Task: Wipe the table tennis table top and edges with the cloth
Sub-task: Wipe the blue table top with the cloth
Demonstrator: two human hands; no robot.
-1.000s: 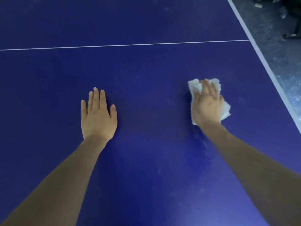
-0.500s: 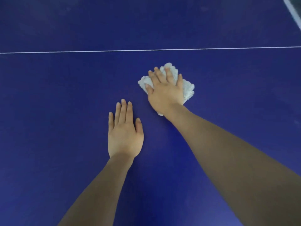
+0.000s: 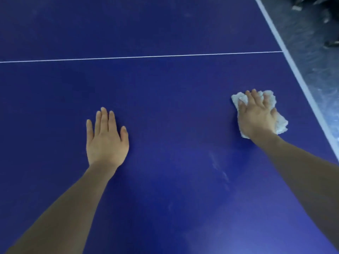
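The blue table tennis table top (image 3: 165,92) fills the view, with a thin white centre line (image 3: 139,57) running across it. My right hand (image 3: 256,116) presses a crumpled white cloth (image 3: 279,123) flat on the surface, close to the table's white right edge stripe (image 3: 300,83). The cloth shows around the fingers and beside the wrist; the rest is hidden under the palm. My left hand (image 3: 106,138) lies flat on the table at the centre left, fingers together, holding nothing.
Beyond the right edge lies a grey floor (image 3: 315,52) with dark objects (image 3: 328,24) at the top right corner. Faint pale smears (image 3: 218,165) mark the table surface below and to the left of my right hand.
My right hand has swept the cloth from beside my left hand back to the right, near the edge stripe. The view has shifted right, and my left hand stays flat on the table.
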